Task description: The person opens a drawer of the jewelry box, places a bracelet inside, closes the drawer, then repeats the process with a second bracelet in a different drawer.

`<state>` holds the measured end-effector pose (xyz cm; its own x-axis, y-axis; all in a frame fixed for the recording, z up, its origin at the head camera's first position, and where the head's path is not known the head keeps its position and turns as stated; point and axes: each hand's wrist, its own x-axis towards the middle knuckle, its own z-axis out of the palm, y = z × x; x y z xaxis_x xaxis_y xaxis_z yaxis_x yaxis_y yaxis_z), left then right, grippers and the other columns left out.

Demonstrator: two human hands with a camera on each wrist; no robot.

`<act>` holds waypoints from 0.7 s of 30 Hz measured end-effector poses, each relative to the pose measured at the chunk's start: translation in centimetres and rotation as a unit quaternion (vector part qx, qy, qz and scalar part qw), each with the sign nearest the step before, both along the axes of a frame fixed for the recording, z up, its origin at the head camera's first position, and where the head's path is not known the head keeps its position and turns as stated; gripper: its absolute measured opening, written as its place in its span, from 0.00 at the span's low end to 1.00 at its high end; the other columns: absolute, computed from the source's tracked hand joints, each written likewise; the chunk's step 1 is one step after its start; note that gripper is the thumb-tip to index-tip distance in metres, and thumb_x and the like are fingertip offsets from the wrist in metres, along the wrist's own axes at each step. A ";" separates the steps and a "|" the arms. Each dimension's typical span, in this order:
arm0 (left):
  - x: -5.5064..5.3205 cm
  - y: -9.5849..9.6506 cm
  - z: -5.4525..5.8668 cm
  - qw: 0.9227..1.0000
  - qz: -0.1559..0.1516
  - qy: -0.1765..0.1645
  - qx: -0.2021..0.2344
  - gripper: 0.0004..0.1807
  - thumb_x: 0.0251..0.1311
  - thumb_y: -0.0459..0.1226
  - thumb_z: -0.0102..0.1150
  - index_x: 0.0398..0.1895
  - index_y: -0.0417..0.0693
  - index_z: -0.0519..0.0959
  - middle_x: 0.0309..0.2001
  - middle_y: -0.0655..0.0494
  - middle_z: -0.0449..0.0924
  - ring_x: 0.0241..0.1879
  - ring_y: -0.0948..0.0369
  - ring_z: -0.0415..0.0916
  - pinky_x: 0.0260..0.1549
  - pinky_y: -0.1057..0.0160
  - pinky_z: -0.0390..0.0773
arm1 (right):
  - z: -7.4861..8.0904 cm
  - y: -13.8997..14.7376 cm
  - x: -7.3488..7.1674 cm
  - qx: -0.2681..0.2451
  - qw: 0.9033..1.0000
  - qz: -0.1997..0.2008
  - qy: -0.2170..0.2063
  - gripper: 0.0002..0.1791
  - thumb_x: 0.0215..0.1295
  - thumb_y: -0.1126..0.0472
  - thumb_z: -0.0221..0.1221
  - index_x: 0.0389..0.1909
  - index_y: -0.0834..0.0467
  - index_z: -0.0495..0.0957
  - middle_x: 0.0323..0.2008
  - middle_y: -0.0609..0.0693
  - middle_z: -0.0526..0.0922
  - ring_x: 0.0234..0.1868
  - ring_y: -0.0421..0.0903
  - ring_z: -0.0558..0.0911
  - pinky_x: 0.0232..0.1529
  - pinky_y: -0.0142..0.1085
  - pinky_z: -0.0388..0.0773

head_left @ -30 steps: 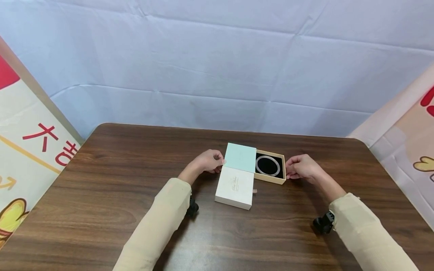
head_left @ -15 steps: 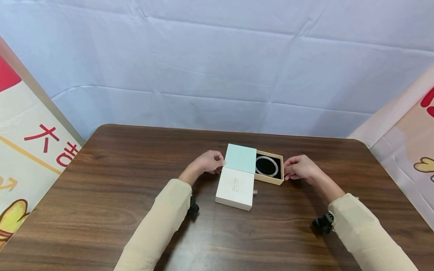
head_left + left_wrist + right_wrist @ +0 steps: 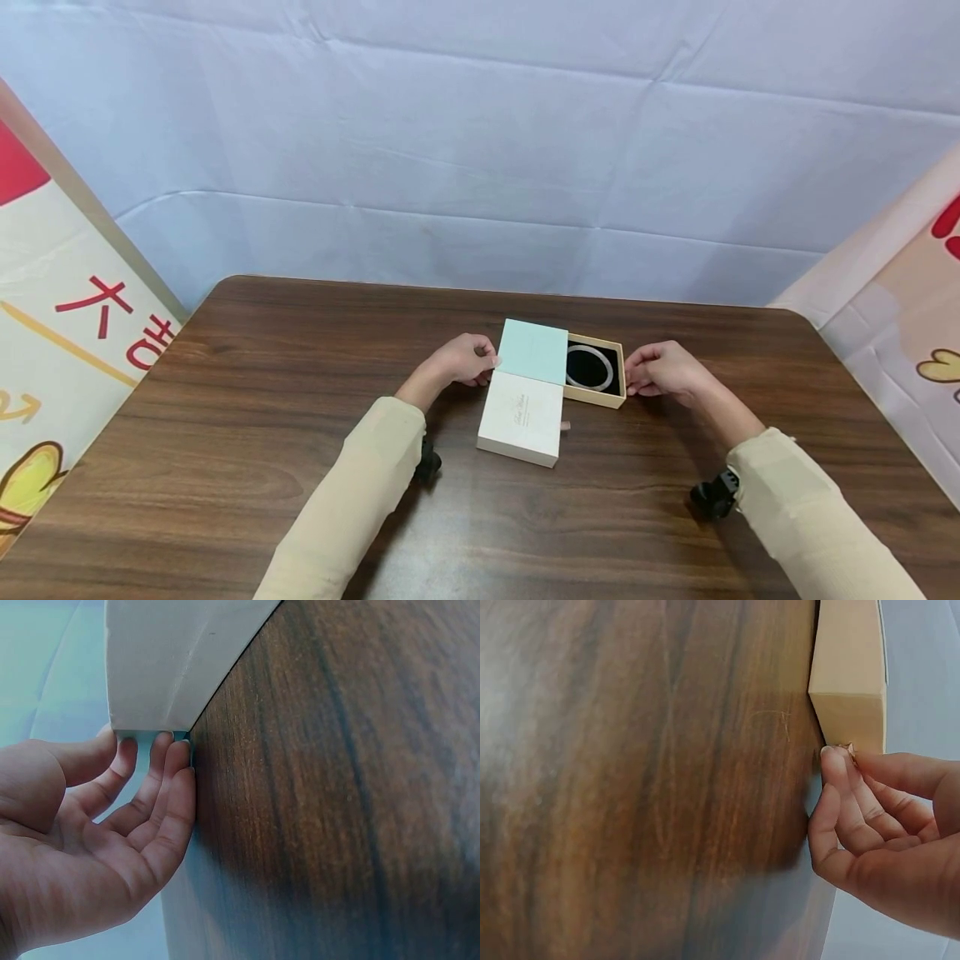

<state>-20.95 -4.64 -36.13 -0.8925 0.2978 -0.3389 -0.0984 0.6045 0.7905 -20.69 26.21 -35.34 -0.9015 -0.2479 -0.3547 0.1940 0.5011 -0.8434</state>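
Observation:
A mint-green slide-out gift box lies flat on the table, its drawer partly pulled out on the right. Inside the drawer a silvery bangle lies on black lining. My left hand holds the box's left end, thumb at the top edge and fingers bent against the end, as the left wrist view shows. My right hand is at the drawer's outer end. In the right wrist view, its thumb and fingertips pinch a small ribbon tab there.
A white gift box with gold lettering sits against the mint box's near side, a ribbon tab showing at its right. Both stand on a brown wooden table. A pale cloth hangs behind, with printed banners at both sides.
The drawer has slid a little left into the mint box, and my right hand has moved left with it. My left hand stays at the box's left end.

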 end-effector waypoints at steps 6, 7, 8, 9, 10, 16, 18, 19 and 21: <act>0.0 0.0 0.1 1.000 -0.002 -0.001 0.000 0.08 0.65 0.37 0.50 0.30 0.42 0.72 0.30 0.49 0.74 0.30 0.58 0.75 0.31 0.63 0.75 | 0.1 0.0 -0.1 -0.014 1.000 -0.002 -0.007 0.07 0.60 0.75 0.51 0.38 0.74 0.72 0.25 0.51 0.79 0.29 0.45 0.81 0.33 0.37 0.78; 0.1 0.0 0.1 1.000 -0.002 0.000 0.000 0.08 0.65 0.37 0.50 0.30 0.42 0.72 0.30 0.49 0.74 0.30 0.58 0.75 0.31 0.63 0.75 | 0.1 0.0 -0.1 -0.017 1.000 -0.002 -0.009 0.07 0.60 0.75 0.51 0.38 0.74 0.72 0.26 0.51 0.79 0.29 0.45 0.81 0.33 0.37 0.78; 0.1 -0.1 0.1 1.000 -0.002 0.000 0.001 0.08 0.65 0.37 0.50 0.30 0.42 0.72 0.30 0.49 0.74 0.30 0.58 0.75 0.31 0.63 0.75 | 0.0 0.0 -0.1 -0.020 1.000 -0.002 -0.010 0.07 0.60 0.75 0.51 0.38 0.74 0.72 0.26 0.51 0.80 0.29 0.45 0.81 0.34 0.38 0.78; 0.1 -0.1 0.1 1.000 -0.001 0.000 0.001 0.08 0.65 0.37 0.50 0.30 0.42 0.72 0.30 0.49 0.74 0.30 0.58 0.75 0.31 0.63 0.75 | 0.0 0.0 -0.1 -0.024 1.000 -0.002 -0.012 0.07 0.60 0.75 0.51 0.38 0.74 0.72 0.26 0.51 0.80 0.29 0.45 0.82 0.34 0.38 0.78; 0.1 -0.1 0.1 1.000 -0.001 0.000 0.001 0.08 0.65 0.37 0.50 0.30 0.42 0.72 0.30 0.49 0.75 0.30 0.58 0.75 0.31 0.63 0.75 | 0.0 0.0 -0.2 -0.028 1.000 -0.002 -0.014 0.07 0.60 0.75 0.51 0.38 0.74 0.72 0.27 0.52 0.80 0.29 0.45 0.82 0.34 0.38 0.78; 0.0 0.0 0.0 1.000 0.001 -0.006 0.004 0.08 0.65 0.37 0.50 0.30 0.42 0.71 0.31 0.49 0.74 0.30 0.58 0.75 0.32 0.63 0.75 | 0.1 -0.3 -0.2 -0.039 0.999 -0.002 -0.018 0.08 0.61 0.74 0.52 0.39 0.75 0.72 0.27 0.52 0.80 0.29 0.45 0.82 0.34 0.38 0.78; 0.0 0.0 0.1 1.000 0.001 -0.008 0.005 0.08 0.65 0.37 0.50 0.30 0.42 0.71 0.31 0.49 0.74 0.31 0.58 0.75 0.32 0.63 0.75 | 0.1 -0.4 -0.2 -0.040 0.999 -0.001 -0.017 0.09 0.61 0.74 0.52 0.40 0.76 0.71 0.27 0.52 0.80 0.29 0.45 0.82 0.34 0.38 0.78; 0.0 0.0 0.1 1.000 0.000 -0.009 0.005 0.08 0.65 0.37 0.50 0.30 0.42 0.71 0.31 0.49 0.74 0.31 0.58 0.75 0.32 0.63 0.75 | 0.1 -0.5 -0.2 -0.040 0.999 -0.001 -0.017 0.09 0.61 0.74 0.52 0.41 0.76 0.71 0.27 0.52 0.80 0.29 0.45 0.82 0.34 0.38 0.78; 0.0 0.0 0.1 1.000 0.000 -0.009 0.005 0.08 0.65 0.37 0.50 0.30 0.42 0.71 0.31 0.49 0.74 0.31 0.58 0.75 0.32 0.63 0.75 | 0.2 -0.6 -0.2 -0.041 0.999 -0.001 -0.017 0.10 0.61 0.74 0.52 0.41 0.77 0.70 0.27 0.52 0.80 0.29 0.45 0.82 0.34 0.38 0.78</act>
<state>-20.95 -4.68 -36.03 -0.8864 0.3004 -0.3523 -0.1134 0.5969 0.7943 -20.86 25.62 -35.18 -0.8897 -0.2758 -0.3638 0.2245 0.4295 -0.8747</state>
